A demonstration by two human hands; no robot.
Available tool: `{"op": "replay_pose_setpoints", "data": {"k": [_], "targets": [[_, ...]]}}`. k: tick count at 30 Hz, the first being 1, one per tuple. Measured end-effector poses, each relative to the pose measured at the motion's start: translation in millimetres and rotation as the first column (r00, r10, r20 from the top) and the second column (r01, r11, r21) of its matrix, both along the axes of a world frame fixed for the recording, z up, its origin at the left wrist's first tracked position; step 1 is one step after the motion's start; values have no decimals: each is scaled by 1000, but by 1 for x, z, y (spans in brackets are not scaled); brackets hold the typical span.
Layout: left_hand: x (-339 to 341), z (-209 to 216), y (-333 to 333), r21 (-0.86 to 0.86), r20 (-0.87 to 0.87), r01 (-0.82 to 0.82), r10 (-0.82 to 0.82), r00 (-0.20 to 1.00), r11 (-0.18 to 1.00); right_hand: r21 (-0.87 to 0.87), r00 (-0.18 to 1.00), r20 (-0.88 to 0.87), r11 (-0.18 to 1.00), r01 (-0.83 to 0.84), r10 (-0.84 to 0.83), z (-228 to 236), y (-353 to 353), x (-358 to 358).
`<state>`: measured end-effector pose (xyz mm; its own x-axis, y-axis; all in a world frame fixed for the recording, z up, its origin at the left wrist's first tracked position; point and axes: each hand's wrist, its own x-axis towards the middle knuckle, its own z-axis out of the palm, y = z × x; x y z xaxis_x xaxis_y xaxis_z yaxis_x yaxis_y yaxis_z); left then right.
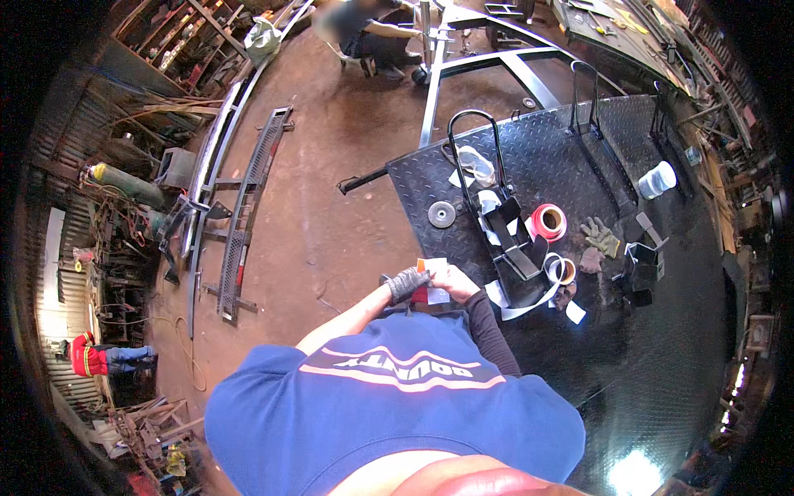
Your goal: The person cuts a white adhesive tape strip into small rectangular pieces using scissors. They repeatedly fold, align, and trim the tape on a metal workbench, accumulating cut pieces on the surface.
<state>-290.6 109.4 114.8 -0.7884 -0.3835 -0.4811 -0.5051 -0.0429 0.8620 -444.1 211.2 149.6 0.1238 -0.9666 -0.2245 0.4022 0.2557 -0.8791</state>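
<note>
White-and-orange strip (432,264) sitting right between the hands.
Bare right hand (451,283) looks nearer, thumb and fingers pinching it, long axis seemingly pointing forward. Gloved left hand (405,285) is just beside it, can't tell how tight tbh. Red tape roll (538,224) lies off right of the grip, farther out.

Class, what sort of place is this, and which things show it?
Probably a metalworking shop: it has a gas cylinder on the left, a broad black tread-plate sheet and a silvery metal frame.
</note>
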Motion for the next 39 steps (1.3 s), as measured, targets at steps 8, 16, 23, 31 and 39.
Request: {"op": "replay_pose_setpoints", "data": {"k": [8, 16, 23, 31, 39], "targets": [[-41, 1, -17, 176, -321, -209, 257, 912, 962, 227, 998, 69, 974, -16, 0, -7, 0, -25], [31, 1, -68, 100, -12, -386, 389, 921, 917, 402, 954, -126, 865, 301, -274, -33, 53, -69], [200, -49, -38, -97, 864, 358, -100, 494, 929, -215, -10, -669, 181, 960, -744, -117, 156, -210], [190, 5, -14, 12, 798, 180, -117, 591, 984, 0, 14, -999, 385, 923, -33, -126, 178, -243], [106, 33, -43, -251, 592, -34, 181, 786, 967, 46, 75, -992, 275, 960, -97, -148, 151, -215]]}}
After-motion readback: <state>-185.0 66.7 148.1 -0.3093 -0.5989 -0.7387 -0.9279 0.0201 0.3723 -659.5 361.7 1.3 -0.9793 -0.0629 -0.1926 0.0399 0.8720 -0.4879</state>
